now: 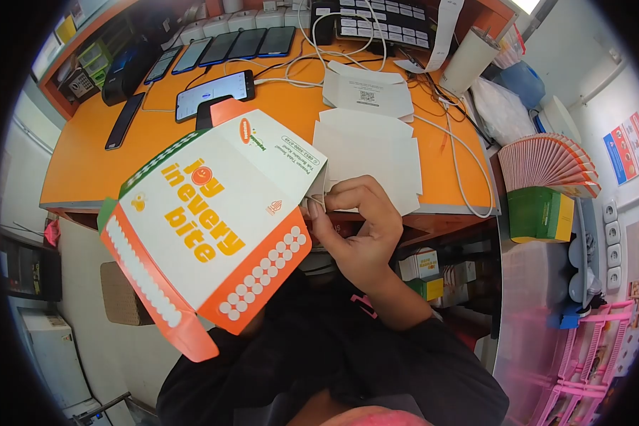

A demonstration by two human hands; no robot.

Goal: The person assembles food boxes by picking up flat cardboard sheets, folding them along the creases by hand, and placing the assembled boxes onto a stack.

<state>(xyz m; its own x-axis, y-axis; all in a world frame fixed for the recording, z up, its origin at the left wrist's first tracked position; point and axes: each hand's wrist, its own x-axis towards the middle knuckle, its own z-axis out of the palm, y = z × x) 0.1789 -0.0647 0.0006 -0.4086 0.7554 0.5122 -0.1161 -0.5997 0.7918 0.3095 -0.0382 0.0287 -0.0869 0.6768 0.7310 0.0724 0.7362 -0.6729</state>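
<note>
A partly folded cardboard food box, printed "joy in every bite", is held up tilted over the table's front edge. Its white face is toward me, with orange and green side flaps sticking out. My right hand is closed, thumb and fingers pinching the box at its right edge by a flap. The box hides my left hand; only a little of that arm shows below it. Behind my right hand, an unfolded white carton blank lies on the table. A second one with a QR code lies beyond it.
The orange table carries a lit phone, several dark phones and loose white cables. On the right stand a fanned stack of cartons and a pink rack. More folded boxes sit under the table.
</note>
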